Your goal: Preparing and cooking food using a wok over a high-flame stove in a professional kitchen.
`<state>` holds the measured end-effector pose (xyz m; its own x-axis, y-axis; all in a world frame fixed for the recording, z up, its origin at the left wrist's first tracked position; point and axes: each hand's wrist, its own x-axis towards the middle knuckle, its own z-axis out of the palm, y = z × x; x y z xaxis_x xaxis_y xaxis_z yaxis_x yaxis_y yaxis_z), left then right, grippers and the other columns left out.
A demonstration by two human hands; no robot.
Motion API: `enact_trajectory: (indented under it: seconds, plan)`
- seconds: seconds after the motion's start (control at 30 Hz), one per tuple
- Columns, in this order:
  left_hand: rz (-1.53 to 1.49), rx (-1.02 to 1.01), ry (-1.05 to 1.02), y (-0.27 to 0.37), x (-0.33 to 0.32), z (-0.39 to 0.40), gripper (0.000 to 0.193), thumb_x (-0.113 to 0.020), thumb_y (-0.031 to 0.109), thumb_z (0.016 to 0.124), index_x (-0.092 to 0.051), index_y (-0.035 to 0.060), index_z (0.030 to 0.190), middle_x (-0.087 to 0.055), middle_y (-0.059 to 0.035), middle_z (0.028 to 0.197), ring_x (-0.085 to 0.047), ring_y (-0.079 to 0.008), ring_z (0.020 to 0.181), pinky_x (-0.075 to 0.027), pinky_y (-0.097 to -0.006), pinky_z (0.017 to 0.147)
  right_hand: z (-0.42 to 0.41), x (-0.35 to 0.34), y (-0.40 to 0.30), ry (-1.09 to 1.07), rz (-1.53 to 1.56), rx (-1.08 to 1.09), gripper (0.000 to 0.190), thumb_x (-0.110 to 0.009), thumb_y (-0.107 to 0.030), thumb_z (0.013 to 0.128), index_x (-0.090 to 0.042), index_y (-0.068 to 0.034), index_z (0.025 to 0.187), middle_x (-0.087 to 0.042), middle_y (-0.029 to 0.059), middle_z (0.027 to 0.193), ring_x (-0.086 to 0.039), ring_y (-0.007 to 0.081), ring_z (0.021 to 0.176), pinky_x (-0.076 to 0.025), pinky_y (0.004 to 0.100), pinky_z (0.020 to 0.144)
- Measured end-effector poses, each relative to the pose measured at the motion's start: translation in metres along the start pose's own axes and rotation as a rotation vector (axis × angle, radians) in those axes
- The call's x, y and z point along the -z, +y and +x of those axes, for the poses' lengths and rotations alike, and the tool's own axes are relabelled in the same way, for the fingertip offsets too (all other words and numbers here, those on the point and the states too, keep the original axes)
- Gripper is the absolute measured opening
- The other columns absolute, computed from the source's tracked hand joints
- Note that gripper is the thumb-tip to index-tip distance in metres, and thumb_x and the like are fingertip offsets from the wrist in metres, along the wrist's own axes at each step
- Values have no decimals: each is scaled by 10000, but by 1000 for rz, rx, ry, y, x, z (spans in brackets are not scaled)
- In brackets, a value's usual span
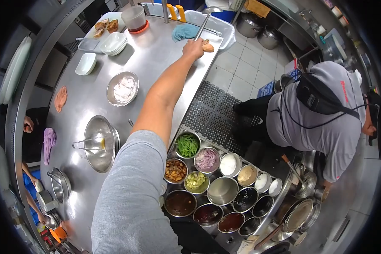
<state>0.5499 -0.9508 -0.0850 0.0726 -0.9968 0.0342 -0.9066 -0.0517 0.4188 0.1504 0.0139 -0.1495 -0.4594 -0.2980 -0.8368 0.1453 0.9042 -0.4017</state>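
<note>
My left hand [193, 49] is closed around the handle of a metal ladle [203, 25] near the counter's far right corner. The ladle's head points away, over a clear-lined bin. Just right of my fingers lies a light brown piece of food [208, 47], partly covered by them. Behind the hand is a crumpled teal cloth [184, 32]. My right hand is out of view. Below my forearm, a metal bowl of white, creamy-looking food [124, 89] sits on the steel counter [152, 47]. A large steel bowl [98, 152] with tongs across it stands nearer.
Metal containers of green vegetables [188, 145], sliced onions [207, 159] and dark sauces [181, 203] crowd the lower right. A co-worker [317, 104] stands at the right by the stove. White bowls [113, 43] and a plastic tub [133, 17] stand at the back left.
</note>
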Motion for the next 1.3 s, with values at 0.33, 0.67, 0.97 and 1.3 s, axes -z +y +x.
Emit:
enact_trajectory:
  seconds: [0.33,0.67,0.97,1.3]
  plan:
    - [-1630,-67,-376,16,97,-94,348,-684,184,846,-530,28,1116,-618,-72,939,-652,-167,778,-564,-296,670,-27,2,30,-30,225,-39,142,-568,-168,894,-607,-31,892,-583,53,649,-550,124,544,-440,247,468]
    - [-1603,198,-677,31,215,-474,706,-748,310,757,-433,-5,1305,-603,-166,1099,-623,-259,961,-539,-346,809,-58,-2,-82,-196,26,469,100,-588,-95,893,-576,-46,980,-593,32,750,-552,101,615,-446,240,532]
    - [-1405,127,-1236,138,223,-783,721,-810,350,511,-452,49,1060,-468,-71,826,-453,-139,568,-356,-236,401,-206,17,-119,-774,433,902,334,-459,-188,996,-461,-37,1294,-573,52,1114,-543,115,1029,-452,274,875]
    - [-1557,42,-2102,304,137,-945,767,-691,369,797,-298,39,1367,-407,-279,1344,-510,-411,1169,-490,-481,923,-232,203,-48,-10,1012,1098,183,-458,-36,819,-461,-47,1002,-632,153,937,-619,222,798,-532,360,705]
